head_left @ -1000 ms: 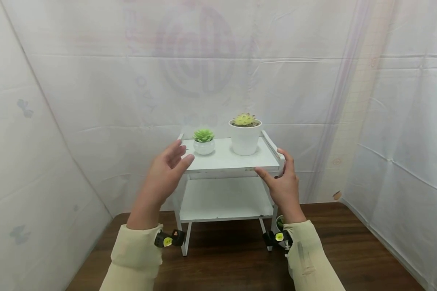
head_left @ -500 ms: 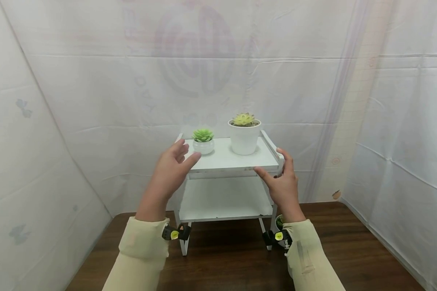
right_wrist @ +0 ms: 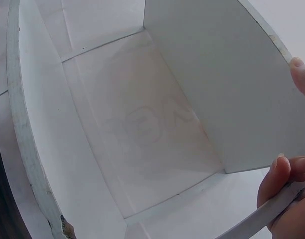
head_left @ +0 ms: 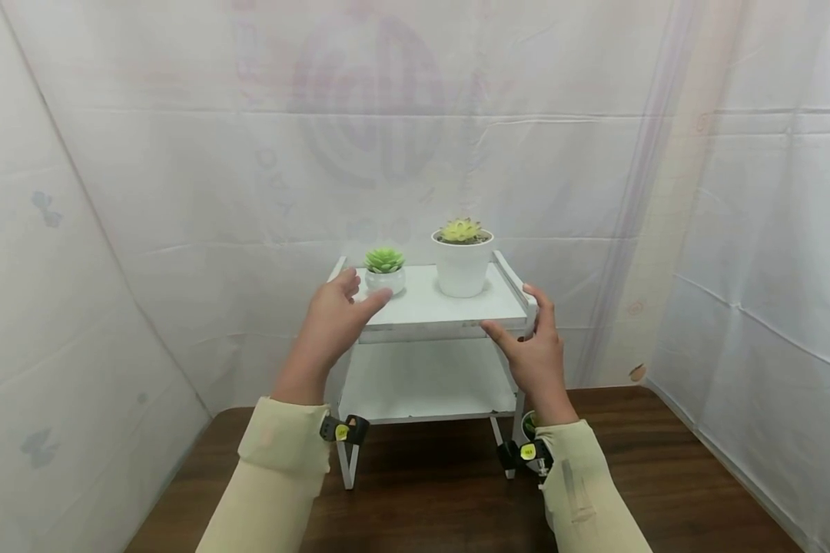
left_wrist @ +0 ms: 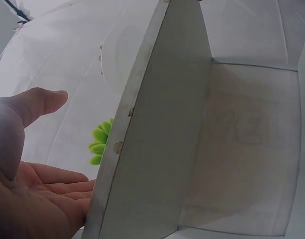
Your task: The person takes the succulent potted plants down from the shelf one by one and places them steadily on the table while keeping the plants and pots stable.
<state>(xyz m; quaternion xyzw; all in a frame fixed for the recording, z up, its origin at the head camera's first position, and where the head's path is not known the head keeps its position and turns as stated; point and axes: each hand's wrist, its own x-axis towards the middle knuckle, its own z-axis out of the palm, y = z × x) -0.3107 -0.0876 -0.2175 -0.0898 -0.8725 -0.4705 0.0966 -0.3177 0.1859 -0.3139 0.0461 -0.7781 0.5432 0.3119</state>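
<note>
A white two-tier shelf [head_left: 422, 307] stands on the table. On its top board, towards the left, sits a small green succulent [head_left: 384, 259] in a round white pot. My left hand [head_left: 335, 319] is beside that pot, thumb and fingers spread; in the left wrist view, bright leaves [left_wrist: 99, 142] show between the hand and the board's edge. Whether the fingers touch the pot is unclear. Right of it stands a larger white pot with a yellow-green succulent [head_left: 462, 265]. My right hand [head_left: 539, 361] grips the shelf's front right corner, fingers curled round the side frame [right_wrist: 256, 216].
Behind my right wrist, another small potted plant [head_left: 529, 424] is partly hidden at the shelf's right leg. The brown wooden table [head_left: 415, 499] extends under the shelf. White printed sheeting [head_left: 180, 192] encloses the back and sides.
My left hand has moved right and slightly forward, closer to the small succulent. The right hand has stayed on the shelf corner, and both pots stand where they were.
</note>
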